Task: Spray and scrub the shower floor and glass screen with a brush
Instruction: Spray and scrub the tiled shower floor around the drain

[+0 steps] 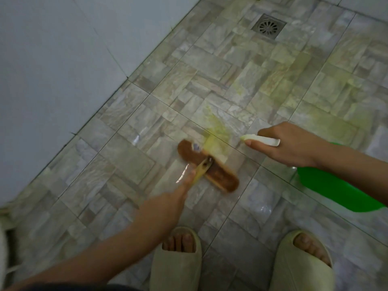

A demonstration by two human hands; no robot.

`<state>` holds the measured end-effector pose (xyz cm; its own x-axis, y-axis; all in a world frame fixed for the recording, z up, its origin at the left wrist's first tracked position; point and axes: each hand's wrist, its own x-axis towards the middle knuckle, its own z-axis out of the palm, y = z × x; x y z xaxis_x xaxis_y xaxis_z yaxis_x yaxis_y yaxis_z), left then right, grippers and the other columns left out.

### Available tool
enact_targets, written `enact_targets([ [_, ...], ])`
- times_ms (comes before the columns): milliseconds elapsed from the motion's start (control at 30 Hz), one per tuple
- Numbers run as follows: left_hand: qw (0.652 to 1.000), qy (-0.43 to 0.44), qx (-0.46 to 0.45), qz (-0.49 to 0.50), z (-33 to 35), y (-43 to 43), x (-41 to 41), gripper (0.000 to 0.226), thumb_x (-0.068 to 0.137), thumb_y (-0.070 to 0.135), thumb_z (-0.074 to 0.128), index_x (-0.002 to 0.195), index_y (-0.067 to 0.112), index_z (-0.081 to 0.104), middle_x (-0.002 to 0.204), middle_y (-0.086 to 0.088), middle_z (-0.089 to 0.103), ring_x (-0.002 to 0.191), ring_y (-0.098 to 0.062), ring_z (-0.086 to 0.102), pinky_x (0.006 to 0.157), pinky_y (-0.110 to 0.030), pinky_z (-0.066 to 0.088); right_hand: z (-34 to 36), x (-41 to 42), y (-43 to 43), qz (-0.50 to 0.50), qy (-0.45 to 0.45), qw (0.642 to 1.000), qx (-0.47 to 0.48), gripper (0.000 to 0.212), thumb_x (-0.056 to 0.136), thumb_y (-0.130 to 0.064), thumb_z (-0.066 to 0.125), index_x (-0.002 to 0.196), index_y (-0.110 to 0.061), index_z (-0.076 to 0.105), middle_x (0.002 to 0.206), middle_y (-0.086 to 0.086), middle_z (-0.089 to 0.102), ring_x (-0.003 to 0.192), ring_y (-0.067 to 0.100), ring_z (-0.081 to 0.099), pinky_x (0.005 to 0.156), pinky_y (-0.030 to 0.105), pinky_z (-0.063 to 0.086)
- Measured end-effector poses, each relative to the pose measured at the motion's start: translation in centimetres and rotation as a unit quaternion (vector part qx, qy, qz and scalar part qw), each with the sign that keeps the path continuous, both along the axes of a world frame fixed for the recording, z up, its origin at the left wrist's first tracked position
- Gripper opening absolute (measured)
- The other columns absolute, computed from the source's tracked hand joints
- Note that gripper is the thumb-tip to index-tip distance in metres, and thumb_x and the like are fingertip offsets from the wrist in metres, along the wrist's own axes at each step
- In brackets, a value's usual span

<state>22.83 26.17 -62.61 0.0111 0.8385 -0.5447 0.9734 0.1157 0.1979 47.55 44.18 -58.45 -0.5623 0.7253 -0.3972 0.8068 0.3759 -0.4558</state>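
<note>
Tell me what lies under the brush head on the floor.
The brush head rests on the tiled floor, at the edge of a yellow-green cleaner patch. Its bristles and the tile directly beneath are hidden by its brown back.

Free to pass across bare floor tiles [210, 66] up to the drain [269, 27]; shut in at left by the wall [42, 70]; crowded nearer by scrub brush [220, 177], green spray bottle [336, 192], slippers [176, 265].
</note>
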Motion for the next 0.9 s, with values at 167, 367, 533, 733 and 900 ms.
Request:
enact_targets([
  [167,1.000,0.008,0.012,-0.024,0.4,0.7,-0.1,0.066,0.102,0.036,0.027,0.140,0.047,-0.026,0.059,0.006,0.037,0.047,-0.007,0.037,0.042,-0.023,0.027,0.9,-0.1,0.3,-0.049,0.008,0.998,-0.029,0.060,0.096,-0.059,0.044,0.073,-0.006,0.061,0.060,0.007,0.058,0.042,0.021,0.063,0.050,0.036,0.054],
  [367,0.998,-0.016,0.039,0.051,-1.0,6.8,0.4,0.066,0.102,0.029,0.030,0.143,0.044,-0.019,0.066,0.003,0.043,0.052,-0.013,0.042,0.055,-0.030,0.034,1.2,-1.3,0.9,-0.059,0.002,0.998,-0.026,0.061,0.096,-0.060,0.044,0.075,-0.004,0.061,0.062,0.011,0.061,0.035,0.016,0.062,0.043,0.028,0.047],
  [533,0.997,0.008,-0.067,0.023,1.3,-2.7,-1.0,0.074,0.101,0.033,0.027,0.127,0.055,-0.038,0.065,0.006,0.044,0.051,-0.008,0.042,0.045,-0.022,0.030,2.2,-0.5,1.8,-0.094,0.005,0.995,-0.037,0.059,0.094,-0.061,0.046,0.075,-0.007,0.063,0.064,0.012,0.063,0.037,0.019,0.063,0.048,0.032,0.050],
  [733,0.997,-0.005,0.071,0.013,-2.4,14.6,-0.4,0.064,0.102,0.024,0.031,0.149,0.037,-0.009,0.061,-0.001,0.044,0.049,-0.012,0.041,0.053,-0.032,0.033,2.8,-1.3,2.8,-0.124,0.019,0.992,-0.014,0.064,0.095,-0.060,0.045,0.087,-0.001,0.069,0.076,0.015,0.068,0.035,0.015,0.062,0.059,0.045,0.059],
  [900,0.997,-0.039,0.050,0.040,-1.8,8.9,0.7,0.065,0.101,0.027,0.032,0.146,0.043,-0.013,0.061,0.003,0.043,0.049,-0.011,0.044,0.047,-0.027,0.032,2.9,0.2,3.0,-0.159,0.023,0.987,-0.005,0.067,0.097,-0.057,0.045,0.090,0.006,0.068,0.055,0.014,0.063,0.035,0.017,0.061,0.068,0.043,0.058],
])
